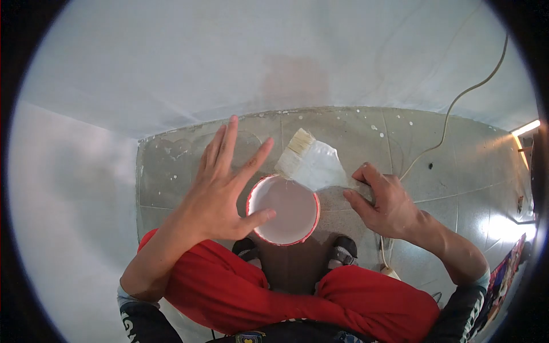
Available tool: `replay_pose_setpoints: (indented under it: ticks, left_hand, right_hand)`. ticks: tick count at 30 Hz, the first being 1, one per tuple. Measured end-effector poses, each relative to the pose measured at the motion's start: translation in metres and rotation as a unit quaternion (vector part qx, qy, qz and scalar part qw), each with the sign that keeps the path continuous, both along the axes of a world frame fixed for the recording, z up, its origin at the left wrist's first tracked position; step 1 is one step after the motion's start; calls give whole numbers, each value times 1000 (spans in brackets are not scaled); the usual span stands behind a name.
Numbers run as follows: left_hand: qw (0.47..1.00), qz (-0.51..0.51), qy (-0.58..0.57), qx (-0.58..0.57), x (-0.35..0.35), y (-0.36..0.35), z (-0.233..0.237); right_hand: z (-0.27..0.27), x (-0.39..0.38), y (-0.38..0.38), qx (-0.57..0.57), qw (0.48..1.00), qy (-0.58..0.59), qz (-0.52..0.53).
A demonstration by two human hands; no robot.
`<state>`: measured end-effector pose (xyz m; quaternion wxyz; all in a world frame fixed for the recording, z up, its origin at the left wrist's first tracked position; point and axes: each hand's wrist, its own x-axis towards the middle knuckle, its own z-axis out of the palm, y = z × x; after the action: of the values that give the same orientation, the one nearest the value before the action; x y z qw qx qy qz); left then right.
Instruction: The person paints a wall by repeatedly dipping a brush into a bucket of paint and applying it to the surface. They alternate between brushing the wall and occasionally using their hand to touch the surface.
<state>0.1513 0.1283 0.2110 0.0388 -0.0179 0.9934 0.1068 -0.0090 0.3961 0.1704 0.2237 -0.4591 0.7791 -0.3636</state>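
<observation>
A wide paintbrush (320,166), its head coated white and its pale bristles pointing up and left, is gripped by the handle in my right hand (386,200). Its head hangs just beyond the upper right rim of a round bucket (316,220) with a red edge. Whitish liquid (284,210) fills the bucket, which stands on the floor between my feet. My left hand (220,188) is spread wide, palm down and holding nothing, at the bucket's left side. Its thumb overlaps the rim in this view.
A pale wall (189,57) rises ahead, with a pinkish damp-looking patch (294,80). White spots dot the tiled floor (366,131) along its base. A cable (446,126) runs down the right wall and over the tiles. Patterned cloth (506,274) lies at the far right.
</observation>
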Motion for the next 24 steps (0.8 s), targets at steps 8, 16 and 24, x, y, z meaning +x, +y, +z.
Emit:
replay_pose_setpoints:
  ticks: [8,16,24]
  left_hand:
    - [994,-107,21,21,-2,37,-9]
    - [995,-96,14,-31,-6,41,-12]
    - [998,-39,18,-46,-4,18,-17]
  right_hand:
    - [4,9,-10,40,999,2,24]
    - [-3,10,-12,3,997,46,61]
    - [1,12,-12,-2,997,53,61]
